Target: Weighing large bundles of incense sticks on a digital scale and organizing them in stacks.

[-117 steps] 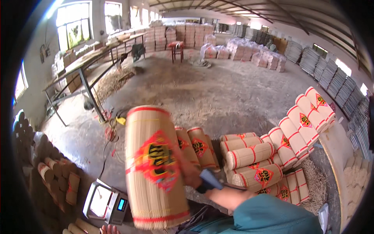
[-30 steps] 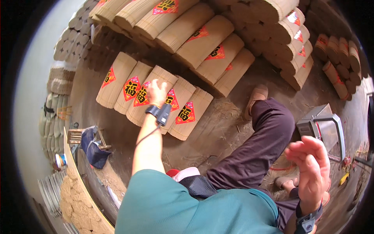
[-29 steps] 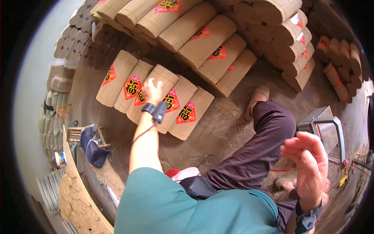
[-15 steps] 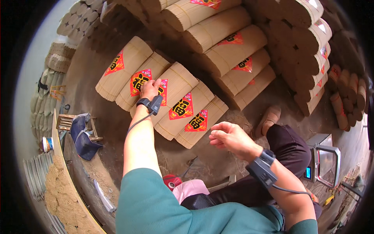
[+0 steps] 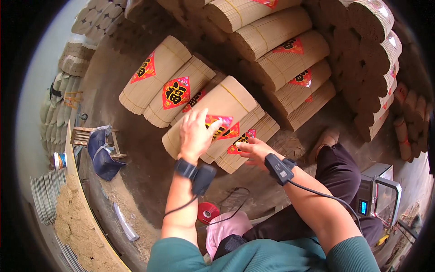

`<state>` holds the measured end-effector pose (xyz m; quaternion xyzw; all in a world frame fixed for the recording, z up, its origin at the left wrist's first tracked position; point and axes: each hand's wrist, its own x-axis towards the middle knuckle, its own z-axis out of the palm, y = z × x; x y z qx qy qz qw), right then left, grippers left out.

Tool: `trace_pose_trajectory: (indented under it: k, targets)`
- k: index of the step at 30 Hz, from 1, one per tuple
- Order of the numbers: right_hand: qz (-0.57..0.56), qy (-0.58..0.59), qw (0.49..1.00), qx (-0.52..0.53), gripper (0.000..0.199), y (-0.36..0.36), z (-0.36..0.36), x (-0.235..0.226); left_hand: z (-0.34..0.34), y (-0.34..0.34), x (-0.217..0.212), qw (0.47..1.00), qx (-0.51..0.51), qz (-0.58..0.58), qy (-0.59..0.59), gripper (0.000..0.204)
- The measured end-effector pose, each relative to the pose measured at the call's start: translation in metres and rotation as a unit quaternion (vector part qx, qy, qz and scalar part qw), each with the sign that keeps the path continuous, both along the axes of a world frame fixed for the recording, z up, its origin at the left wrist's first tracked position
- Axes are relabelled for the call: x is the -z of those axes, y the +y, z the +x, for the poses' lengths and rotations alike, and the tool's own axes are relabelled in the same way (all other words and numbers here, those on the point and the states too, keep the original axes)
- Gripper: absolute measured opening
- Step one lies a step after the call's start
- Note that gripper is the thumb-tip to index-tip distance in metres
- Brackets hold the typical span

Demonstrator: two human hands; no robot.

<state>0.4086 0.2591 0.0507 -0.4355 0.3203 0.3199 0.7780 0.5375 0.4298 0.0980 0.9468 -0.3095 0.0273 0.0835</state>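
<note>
My left hand (image 5: 195, 132) lies spread flat on the big stick bundle (image 5: 213, 115) on the floor row, right hand (image 5: 254, 152) open against its end — uneven push, it could roll off its neighbours.

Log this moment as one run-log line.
left hand: flat on tan cylindrical stick bundle with red diamond label | right hand: touching neighbouring bundle | red tape roll: on floor
</note>
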Motion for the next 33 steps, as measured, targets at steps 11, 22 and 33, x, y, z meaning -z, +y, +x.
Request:
trace_pose_trajectory:
  k: [11, 22, 33]
  targets:
    - [0.167, -0.046, 0.955, 0.239, 0.104, 0.035, 0.008, 0.041, 0.041, 0.003, 0.030, 0.797, 0.018, -0.126, 0.590, 0.086]
    - [0.342, -0.170, 0.898, 0.218, 0.078, -0.007, 0.023, -0.059, 0.004, 0.018, -0.148, 0.817, 0.049, -0.230, 0.526, 0.076]
    - [0.373, -0.461, 0.734, 0.330, 0.076, -0.089, -0.037, -0.110, -0.080, -0.057, -0.186, 0.744, 0.117, -0.525, 0.396, 0.065]
